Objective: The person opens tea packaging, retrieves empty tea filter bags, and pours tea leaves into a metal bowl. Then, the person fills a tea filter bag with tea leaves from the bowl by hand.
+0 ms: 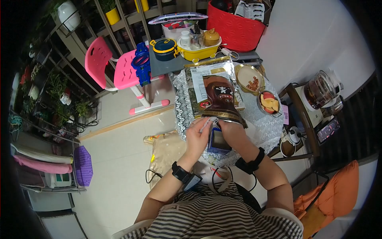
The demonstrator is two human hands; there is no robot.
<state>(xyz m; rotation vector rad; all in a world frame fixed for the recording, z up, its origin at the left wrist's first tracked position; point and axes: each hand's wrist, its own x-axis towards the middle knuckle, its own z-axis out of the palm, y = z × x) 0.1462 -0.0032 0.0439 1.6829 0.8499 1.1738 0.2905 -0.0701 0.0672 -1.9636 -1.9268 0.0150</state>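
Observation:
My left hand [197,135] is closed, pinching a small white piece [211,120] that looks like a crumpled wrapper or tissue. Close beside it on the right, my right hand [234,134] has its fingers curled inward; what they grip is hidden. Below and between the hands stands a blue open-topped box [219,144] with a dark inside. Just beyond the fingers lies a brown printed pouch [219,92] with a gold edge, on top of a larger foil bag [195,89].
A silver patterned cloth [264,133] covers the table. To the right are a bowl with nuts [250,73] and a metal bowl of fruit slices [269,104]. Farther back sit a yellow basket [195,53], a dark lidded pot [164,49] and a red basket [234,30]. A pink chair [125,69] stands left.

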